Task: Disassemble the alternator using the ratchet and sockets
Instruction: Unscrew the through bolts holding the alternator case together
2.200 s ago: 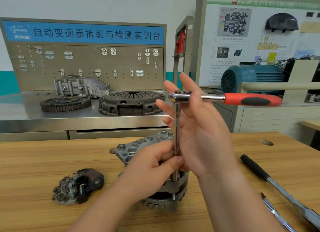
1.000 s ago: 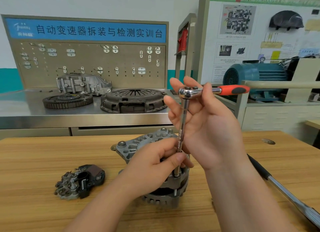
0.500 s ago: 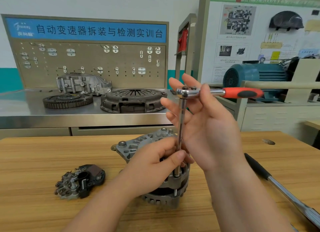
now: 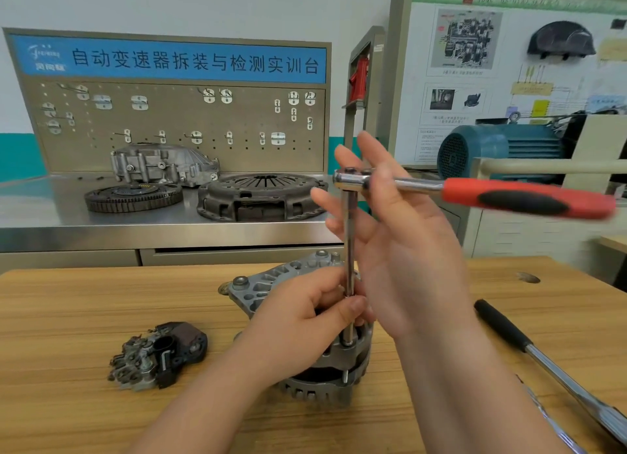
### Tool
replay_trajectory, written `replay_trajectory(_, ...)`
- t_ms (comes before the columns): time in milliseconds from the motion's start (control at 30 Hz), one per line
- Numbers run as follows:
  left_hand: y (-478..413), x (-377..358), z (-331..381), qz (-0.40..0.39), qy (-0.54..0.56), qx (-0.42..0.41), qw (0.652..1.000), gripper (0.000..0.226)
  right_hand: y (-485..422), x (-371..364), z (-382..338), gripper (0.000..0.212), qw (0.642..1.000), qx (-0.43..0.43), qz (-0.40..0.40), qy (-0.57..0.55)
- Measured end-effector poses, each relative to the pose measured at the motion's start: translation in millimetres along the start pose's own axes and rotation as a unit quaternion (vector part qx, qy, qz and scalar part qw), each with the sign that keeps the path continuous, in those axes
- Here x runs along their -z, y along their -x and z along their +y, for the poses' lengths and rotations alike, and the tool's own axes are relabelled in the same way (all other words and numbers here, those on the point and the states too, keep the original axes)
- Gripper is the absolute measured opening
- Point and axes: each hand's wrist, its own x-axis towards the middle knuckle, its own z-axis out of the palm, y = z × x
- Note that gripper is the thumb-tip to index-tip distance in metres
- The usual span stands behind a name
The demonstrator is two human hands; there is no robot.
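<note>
The grey alternator stands on the wooden table. A chrome extension bar rises straight up from a bolt on the alternator's near side. On top of it sits the ratchet, whose red and black handle points right. My left hand grips the lower part of the bar just above the alternator. My right hand is raised at the ratchet head, its fingers spread and mostly straight against the head and neck. The socket at the bar's foot is largely hidden by my left thumb.
A dark removed part with metal fins lies left of the alternator. A long black-handled bar lies on the table at the right. Behind, a steel bench carries a clutch cover, a flywheel and a housing.
The ratchet handle has swung back and forth, now pointing right and nearer to me. My right hand stays at the head, and my left hand keeps its grip on the bar.
</note>
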Motion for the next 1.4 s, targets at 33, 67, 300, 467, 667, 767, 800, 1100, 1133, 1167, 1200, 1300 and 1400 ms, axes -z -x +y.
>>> replay_trajectory(33,0.2,-0.2,0.3,-0.003,-0.004,-0.002,1.000,0.019,-0.7,0.8,-1.5,0.030,0.999,-0.031,0.002,-0.043)
replay_trajectory(67,0.6,-0.2,1.0,-0.008,-0.008,-0.004,1.000,0.020,-1.4,2.7,-2.8,0.037,0.996,-0.053,0.004,-0.069)
replay_trajectory(300,0.0,2.0,-1.9,-0.010,0.024,0.007,1.000,0.019,0.3,-1.0,-2.7,0.020,1.000,0.000,0.009,-0.004)
replay_trajectory(467,-1.1,2.2,-3.3,-0.009,0.014,0.000,1.000,0.018,1.2,-3.3,2.2,0.025,1.000,0.009,0.001,0.001)
replay_trajectory(667,1.3,4.6,-1.2,-0.020,-0.010,-0.015,1.000,0.016,-1.1,0.8,-4.3,0.047,0.992,-0.084,-0.011,-0.092)
replay_trajectory(767,0.9,5.9,-2.2,-0.008,0.007,-0.007,1.000,0.016,0.7,-2.4,-0.4,0.029,0.998,-0.036,0.002,-0.047)
replay_trajectory(800,0.5,5.1,-2.3,-0.003,0.013,0.000,1.000,0.017,1.3,-3.3,0.8,0.022,1.000,-0.009,0.009,-0.018)
replay_trajectory(1100,2.4,2.7,2.7,-0.013,-0.031,-0.001,0.999,0.018,-0.2,-1.2,-2.7,0.041,0.997,-0.019,0.013,-0.069)
replay_trajectory(1133,2.4,2.4,3.2,-0.017,-0.043,-0.005,0.999,0.019,-1.4,0.4,-4.7,0.043,0.997,-0.031,0.012,-0.072)
replay_trajectory(1167,2.4,2.3,3.4,-0.020,-0.049,-0.006,0.999,0.020,-2.1,2.0,-6.0,0.045,0.996,-0.041,0.010,-0.074)
replay_trajectory(1200,2.2,2.5,3.4,-0.021,-0.050,-0.005,0.999,0.019,-2.9,3.9,-6.3,0.045,0.996,-0.049,0.007,-0.079)
replay_trajectory(1300,1.9,5.1,1.7,-0.021,-0.035,-0.005,0.999,0.013,-3.2,6.0,-5.3,0.043,0.993,-0.063,-0.011,-0.098)
replay_trajectory(1400,2.2,7.6,0.4,-0.014,0.002,0.000,1.000,0.014,-1.9,3.6,-1.2,0.031,0.998,-0.027,-0.004,-0.062)
